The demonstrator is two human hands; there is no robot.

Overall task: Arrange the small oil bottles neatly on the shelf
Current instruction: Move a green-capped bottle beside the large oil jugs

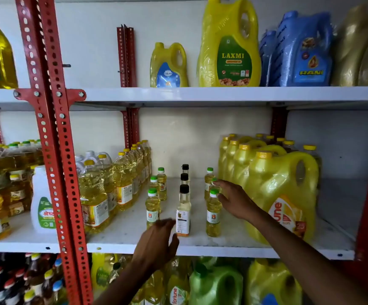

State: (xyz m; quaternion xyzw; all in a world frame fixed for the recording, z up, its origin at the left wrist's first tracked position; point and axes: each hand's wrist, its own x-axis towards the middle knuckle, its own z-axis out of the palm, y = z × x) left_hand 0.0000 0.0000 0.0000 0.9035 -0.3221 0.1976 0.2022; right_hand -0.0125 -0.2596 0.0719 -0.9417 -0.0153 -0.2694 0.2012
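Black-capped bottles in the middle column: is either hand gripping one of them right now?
No. The left hand hovers open beside the front black-capped bottle, and the right hand reaches the green-capped bottles.

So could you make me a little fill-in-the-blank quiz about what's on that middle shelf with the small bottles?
1. The small bottles in the middle row have ____ caps.
2. The small bottles in the left row and right row have ____ caps.
3. The right hand reaches to the ____ row of small bottles.
4. The big yellow jug beside the right hand has a ____ cap.

Missing words: black; green; right; yellow
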